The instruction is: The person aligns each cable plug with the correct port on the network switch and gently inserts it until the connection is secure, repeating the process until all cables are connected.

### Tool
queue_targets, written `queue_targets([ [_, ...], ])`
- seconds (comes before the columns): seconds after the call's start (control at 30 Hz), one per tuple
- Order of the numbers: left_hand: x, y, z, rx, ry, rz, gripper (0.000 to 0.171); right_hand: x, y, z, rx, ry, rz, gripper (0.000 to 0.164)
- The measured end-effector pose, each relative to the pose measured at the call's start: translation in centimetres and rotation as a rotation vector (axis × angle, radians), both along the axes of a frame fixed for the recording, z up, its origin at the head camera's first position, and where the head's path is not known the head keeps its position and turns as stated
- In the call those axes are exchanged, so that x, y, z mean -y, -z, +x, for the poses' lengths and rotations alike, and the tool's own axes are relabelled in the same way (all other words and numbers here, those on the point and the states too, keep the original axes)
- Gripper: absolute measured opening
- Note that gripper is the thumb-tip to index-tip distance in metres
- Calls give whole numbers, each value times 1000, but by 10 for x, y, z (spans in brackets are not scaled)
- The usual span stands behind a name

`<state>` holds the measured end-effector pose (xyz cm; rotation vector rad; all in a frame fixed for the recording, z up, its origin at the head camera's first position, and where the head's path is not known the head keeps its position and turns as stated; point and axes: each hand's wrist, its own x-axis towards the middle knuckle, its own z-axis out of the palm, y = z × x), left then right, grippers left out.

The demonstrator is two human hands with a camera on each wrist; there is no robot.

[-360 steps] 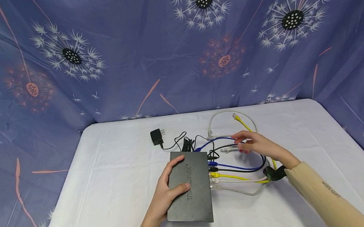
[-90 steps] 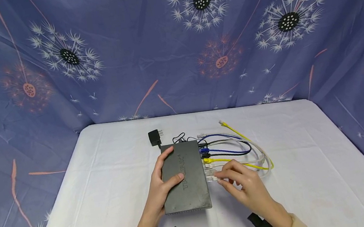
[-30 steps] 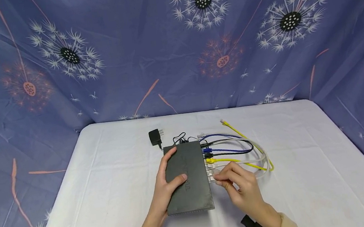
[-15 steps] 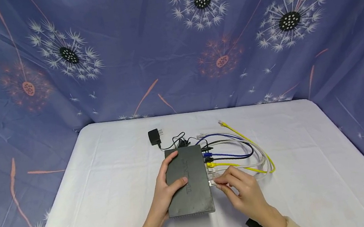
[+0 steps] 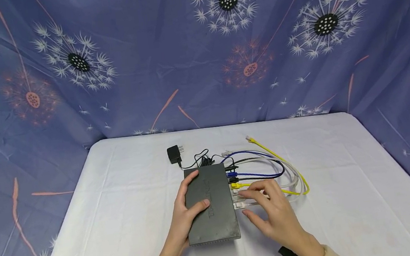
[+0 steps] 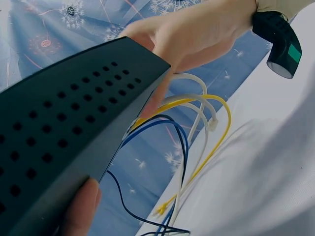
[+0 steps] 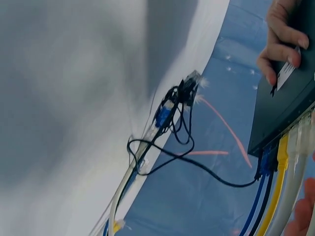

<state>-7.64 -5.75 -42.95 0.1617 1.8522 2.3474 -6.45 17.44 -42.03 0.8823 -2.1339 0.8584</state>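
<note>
In the head view my left hand (image 5: 180, 224) grips a dark grey TP-LINK network switch (image 5: 219, 225), thumb across its top and other fingers underneath. The right wrist view shows those fingers on its labelled underside (image 7: 268, 118). Blue, black, yellow and whitish network cables sit in the ports on its right side, with a thin black power lead at the far end. My right hand (image 5: 279, 217) is beside the nearest clear plug (image 5: 240, 205), thumb and forefinger spread apart around it. Whether a fingertip touches a plug is hard to tell.
A black power adapter (image 5: 174, 154) lies behind the switch on the white tablecloth (image 5: 124, 225), its cord bundled. Cables loop to the right; the loose end of a yellow cable (image 5: 255, 141) points toward the back. A patterned blue curtain (image 5: 164, 55) hangs behind the table.
Over the last seconds my right hand went from the cables at the back to the nearest plug and pinched it. Since half a second ago its thumb and forefinger have parted, releasing the plug.
</note>
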Motion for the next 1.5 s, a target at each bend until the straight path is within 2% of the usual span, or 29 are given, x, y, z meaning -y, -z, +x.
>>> queue_targets([
  [0.13, 0, 0, 1, 2, -2, 5, 68, -3, 0, -2, 36, 66, 93, 43],
  [0.23, -1, 1, 2, 7, 4, 0, 69, -7, 0, -4, 88, 73, 152, 53],
  [0.33, -1, 3, 3, 11, 25, 5, 70, -10, 0, -6, 145, 66, 196, 70],
  [0.63, -1, 7, 5, 7, 85, 40, 71, -17, 4, -8, 229, 58, 286, 80],
  [0.93, -2, 12, 8, 5, 107, 37, 72, -19, 5, -12, 305, -8, 348, 103],
  [1.5, 1, 28, 16, 47, 64, -14, 73, -23, 22, -3, 286, 0, 392, 92],
])
